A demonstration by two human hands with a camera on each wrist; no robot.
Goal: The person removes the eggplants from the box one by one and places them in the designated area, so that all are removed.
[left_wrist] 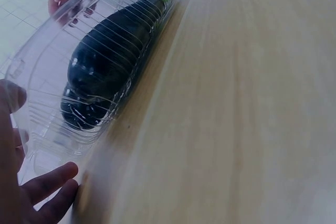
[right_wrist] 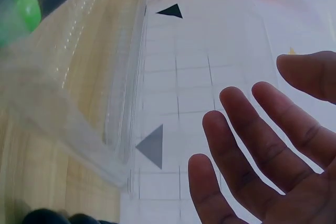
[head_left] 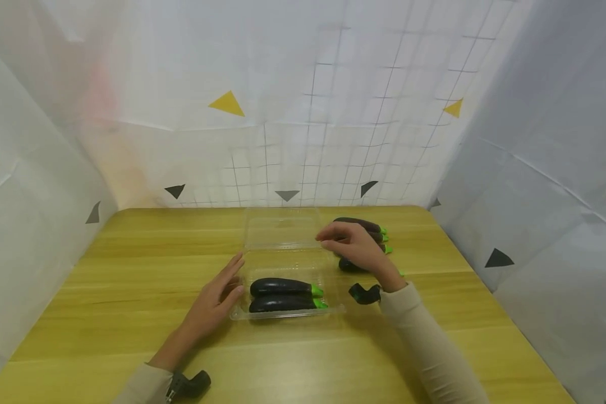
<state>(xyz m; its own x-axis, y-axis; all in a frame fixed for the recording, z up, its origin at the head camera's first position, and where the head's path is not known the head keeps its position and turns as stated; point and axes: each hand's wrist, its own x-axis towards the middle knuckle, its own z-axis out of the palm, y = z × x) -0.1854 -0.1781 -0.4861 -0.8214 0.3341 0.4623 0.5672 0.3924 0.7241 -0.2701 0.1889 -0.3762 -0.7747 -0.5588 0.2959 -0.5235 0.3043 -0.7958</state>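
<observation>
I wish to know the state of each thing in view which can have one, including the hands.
Box: uncovered, partly filled
Lid: open
Inner eggplants: lying side by side
Left hand: beside the box, touch unclear
Right hand: fingers parted, holding nothing
Outer eggplants: lying on the table, partly hidden

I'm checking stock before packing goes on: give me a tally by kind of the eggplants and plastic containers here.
Clear plastic clamshell container: 1
Eggplants: 6 visible (2 inside the container, 4 outside it, partly hidden by the right hand)
Total: 7
</observation>
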